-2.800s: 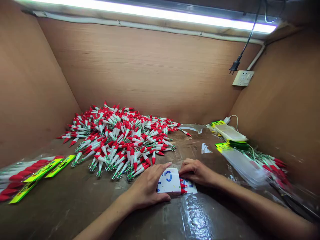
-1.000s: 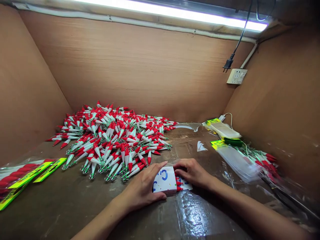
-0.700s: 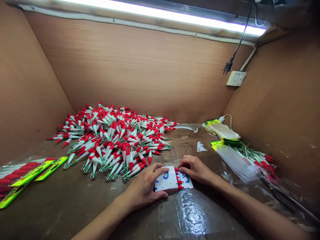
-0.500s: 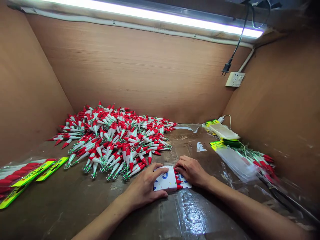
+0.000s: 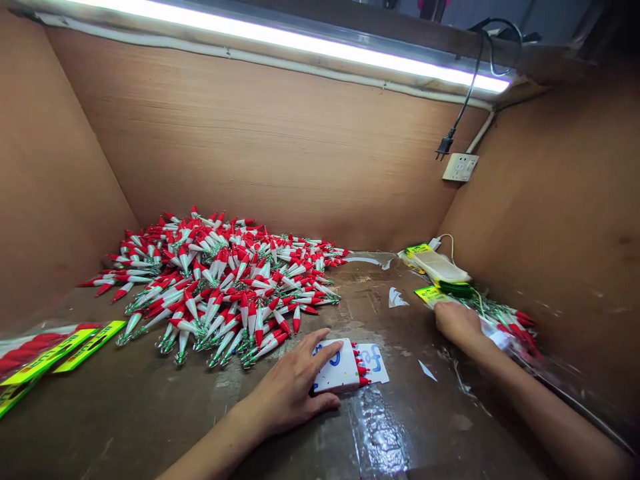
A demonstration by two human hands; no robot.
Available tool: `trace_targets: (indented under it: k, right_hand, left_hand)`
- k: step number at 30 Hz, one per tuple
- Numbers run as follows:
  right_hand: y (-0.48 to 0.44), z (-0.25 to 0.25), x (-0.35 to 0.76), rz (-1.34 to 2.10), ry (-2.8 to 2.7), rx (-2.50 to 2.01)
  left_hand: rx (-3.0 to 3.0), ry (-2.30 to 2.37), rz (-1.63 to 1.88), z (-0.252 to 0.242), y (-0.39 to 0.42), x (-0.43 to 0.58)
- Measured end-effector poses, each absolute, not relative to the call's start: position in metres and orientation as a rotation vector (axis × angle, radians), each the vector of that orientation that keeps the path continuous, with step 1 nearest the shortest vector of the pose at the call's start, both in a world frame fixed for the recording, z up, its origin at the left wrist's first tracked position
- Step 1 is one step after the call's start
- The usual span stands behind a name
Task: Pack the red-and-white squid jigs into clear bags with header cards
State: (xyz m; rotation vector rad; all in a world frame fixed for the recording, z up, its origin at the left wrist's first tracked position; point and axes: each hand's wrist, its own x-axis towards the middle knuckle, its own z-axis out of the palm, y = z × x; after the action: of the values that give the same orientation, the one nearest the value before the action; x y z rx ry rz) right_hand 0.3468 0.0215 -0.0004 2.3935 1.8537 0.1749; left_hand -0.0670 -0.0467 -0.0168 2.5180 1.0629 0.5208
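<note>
In left hand [image 5: 294,381]; white holder [image 5: 336,375]; bears blue "C"

A lure pile [image 5: 220,287] lies behind-left of the card holder [image 5: 337,375], packets [image 5: 55,357] far left, bags [image 5: 443,264] right.

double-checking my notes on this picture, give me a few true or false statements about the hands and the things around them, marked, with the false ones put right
1. The left hand is on the white sleeve. True.
2. The right hand is on the white sleeve too. False: it is at the nearer stack of yellow-topped bags.
3. Red tips stick out of the sleeve's right end. True.
4. The black plug is in the wall socket. False: it hangs apart from it.
5. The big pile of red-and-white lures lies left of the yellow-topped bags. True.
</note>
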Motion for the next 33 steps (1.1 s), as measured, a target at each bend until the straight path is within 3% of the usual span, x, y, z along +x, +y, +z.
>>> trace_targets:
  k: [5, 9, 12, 13, 15, 17, 19, 24, 33]
  right_hand:
    - [0.029, -0.002, 0.359, 0.2, 1.816, 2.453]
    - [0.03, 0.026, 0.364, 0.209, 1.862, 2.547]
    - [0.01, 0.058, 0.332, 0.272, 2.259, 2.635]
    - [0.001, 0.067, 0.313, 0.11, 2.553, 2.542]
    - [-0.017, 0.081, 0.267, -0.808, 2.953, 2.032]
    - [-0.029, 0.084, 0.218, -1.608, 2.839, 1.492]
    - [-0.031, 0.081, 0.178, -1.957, 2.672, 1.187]
    - [-0.01, 0.066, 0.157, -2.199, 2.588, 1.22]
    - [-0.007, 0.024, 0.202, -2.034, 2.685, 1.661]
  left_hand:
    - [2.558, 1.047, 0.584, -0.011, -0.045, -0.07]
    - [2.496, 0.998, 0.666, -0.003, -0.044, -0.073]
    - [2.425, 0.957, 0.762, 0.003, -0.042, -0.074]
    - [2.389, 0.947, 0.81, 0.006, -0.041, -0.075]
    - [2.271, 0.916, 0.925, 0.01, -0.039, -0.077]
    - [2.101, 0.845, 1.031, 0.015, -0.037, -0.078]
    - [1.922, 0.754, 1.043, 0.019, -0.036, -0.079]
    - [1.569, 0.964, 0.892, 0.015, -0.031, -0.081]
    - [1.738, 1.029, 0.754, 0.02, -0.028, -0.088]
